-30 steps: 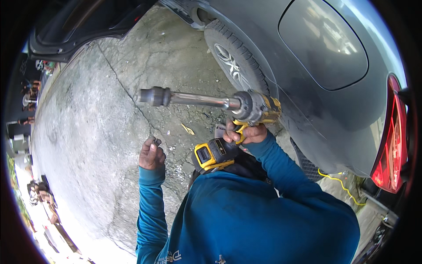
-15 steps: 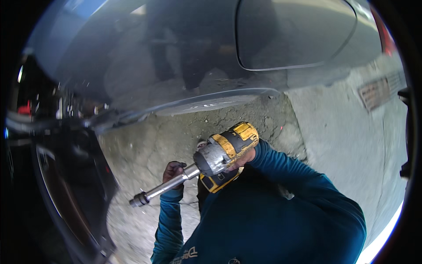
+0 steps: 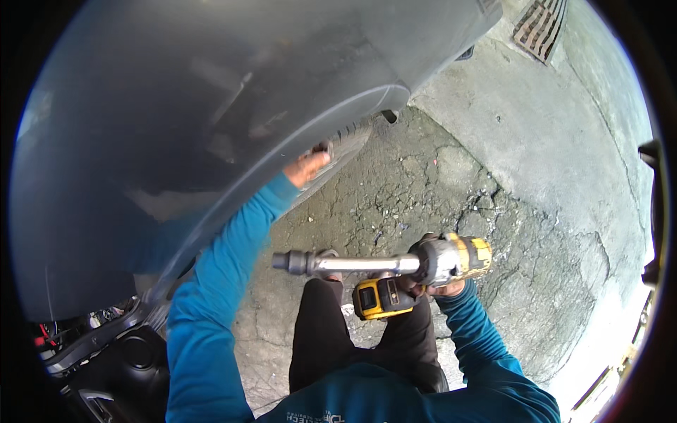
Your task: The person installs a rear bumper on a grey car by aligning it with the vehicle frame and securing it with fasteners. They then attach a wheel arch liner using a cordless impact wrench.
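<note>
My right hand (image 3: 444,287) is closed around the handle of a yellow and black cordless impact wrench (image 3: 451,262), held level above my knees. Its battery (image 3: 384,297) hangs below. A long silver extension (image 3: 363,264) points left from its nose and ends in a dark socket (image 3: 293,263). My left arm reaches up to the car's wheel, where my left hand (image 3: 307,168) is against or just above the tire (image 3: 349,148). Its fingers look curled, with something small and dark at their tips that I cannot make out. The wheel's outer face is mostly hidden by the arm and fender.
A dark grey car body (image 3: 211,106) fills the upper left, its wheel arch (image 3: 282,137) curving over the tire. An open door panel (image 3: 120,374) is at the lower left. Below lies cracked concrete (image 3: 423,183) with loose grit. A rusty floor grate (image 3: 539,32) lies at the far right.
My left hand has left the extension's side and reached up to the tire. The impact wrench has moved right and turned level. The view has shifted toward the wheel.
</note>
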Demonstrator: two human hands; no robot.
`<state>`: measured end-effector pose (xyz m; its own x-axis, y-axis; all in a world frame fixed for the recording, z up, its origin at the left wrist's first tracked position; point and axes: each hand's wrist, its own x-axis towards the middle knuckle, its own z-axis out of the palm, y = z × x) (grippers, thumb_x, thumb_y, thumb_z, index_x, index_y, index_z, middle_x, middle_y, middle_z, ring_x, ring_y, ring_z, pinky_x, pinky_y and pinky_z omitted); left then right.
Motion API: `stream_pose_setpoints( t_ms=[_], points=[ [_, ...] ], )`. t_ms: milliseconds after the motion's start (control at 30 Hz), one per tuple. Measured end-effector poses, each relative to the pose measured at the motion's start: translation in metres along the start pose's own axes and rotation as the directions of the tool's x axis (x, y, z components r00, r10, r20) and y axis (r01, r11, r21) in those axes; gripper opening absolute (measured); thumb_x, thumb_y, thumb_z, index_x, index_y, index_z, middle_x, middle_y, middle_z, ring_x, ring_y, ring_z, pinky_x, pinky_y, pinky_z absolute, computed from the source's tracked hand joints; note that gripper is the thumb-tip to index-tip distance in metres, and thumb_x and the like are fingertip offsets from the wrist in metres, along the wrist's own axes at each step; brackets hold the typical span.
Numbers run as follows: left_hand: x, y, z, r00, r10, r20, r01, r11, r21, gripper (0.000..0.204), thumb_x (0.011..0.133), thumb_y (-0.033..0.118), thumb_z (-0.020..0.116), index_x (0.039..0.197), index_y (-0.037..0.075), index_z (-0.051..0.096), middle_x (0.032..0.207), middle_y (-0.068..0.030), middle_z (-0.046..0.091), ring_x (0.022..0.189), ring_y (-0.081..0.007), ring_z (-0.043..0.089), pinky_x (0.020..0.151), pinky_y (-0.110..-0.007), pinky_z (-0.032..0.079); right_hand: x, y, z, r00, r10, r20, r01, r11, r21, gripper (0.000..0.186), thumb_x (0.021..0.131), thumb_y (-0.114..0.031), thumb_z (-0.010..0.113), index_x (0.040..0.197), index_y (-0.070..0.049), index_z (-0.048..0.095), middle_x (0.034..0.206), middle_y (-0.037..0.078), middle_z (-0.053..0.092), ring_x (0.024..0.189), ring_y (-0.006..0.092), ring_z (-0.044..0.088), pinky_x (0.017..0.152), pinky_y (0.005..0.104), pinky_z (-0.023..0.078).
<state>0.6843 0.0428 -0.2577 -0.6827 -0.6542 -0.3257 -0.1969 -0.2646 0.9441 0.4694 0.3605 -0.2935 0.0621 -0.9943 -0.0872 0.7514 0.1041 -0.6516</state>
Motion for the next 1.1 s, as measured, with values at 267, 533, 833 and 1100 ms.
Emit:
stream_pose_setpoints(
  t_ms=[267,533,833,1100],
  points=[
    [0.126,-0.023,-0.047,0.791,0.185,0.584,-0.086,0.977,-0.193,0.018,0.098,0.006,0.057,0.115,0.01,0.057,0.11,-0.0114,0.064,0.066,-0.0061,0.045,0.053,-0.018,0.037,0.065,0.101,-0.13,0.931,-0.364,-0.019,0.357,0.92,-0.163,0.051,0.076,-0.015,0.075,0.121,0.002,0.057,0.098,0.01,0.065,0.073,0.0168,0.059,0.063,0.0312,0.048],
    [0.108,-0.001,0.007,0.71,0.335,0.619,-0.353,0.93,-0.099,0.017,0.101,0.015,0.06,0.117,0.01,0.059,0.113,-0.0166,0.068,0.062,-0.0041,0.047,0.053,-0.017,0.039,0.127,0.168,-0.161,0.761,-0.64,-0.11,0.64,0.768,-0.038,0.054,0.074,-0.016,0.074,0.123,-0.007,0.051,0.101,0.004,0.06,0.073,0.0165,0.057,0.073,0.0401,0.047],
    [0.104,-0.013,0.017,0.653,0.323,0.685,-0.39,0.919,-0.062,0.025,0.095,0.011,0.069,0.117,0.008,0.059,0.116,-0.0184,0.069,0.06,-0.0009,0.045,0.052,-0.015,0.039,0.11,0.195,-0.14,0.657,-0.724,-0.21,0.74,0.672,-0.003,0.051,0.071,-0.017,0.074,0.116,-0.007,0.053,0.098,0.002,0.059,0.067,0.0163,0.056,0.069,0.0418,0.048],
    [0.072,-0.016,0.019,0.568,0.421,0.707,-0.498,0.86,-0.112,0.026,0.094,0.012,0.069,0.117,0.008,0.058,0.118,-0.0167,0.069,0.072,-0.0023,0.054,0.059,-0.015,0.043,0.107,0.209,-0.117,0.591,-0.762,-0.264,0.791,0.612,0.006,0.047,0.071,-0.016,0.072,0.114,-0.006,0.053,0.096,0.002,0.058,0.069,0.0162,0.056,0.071,0.0407,0.048]
  ],
)
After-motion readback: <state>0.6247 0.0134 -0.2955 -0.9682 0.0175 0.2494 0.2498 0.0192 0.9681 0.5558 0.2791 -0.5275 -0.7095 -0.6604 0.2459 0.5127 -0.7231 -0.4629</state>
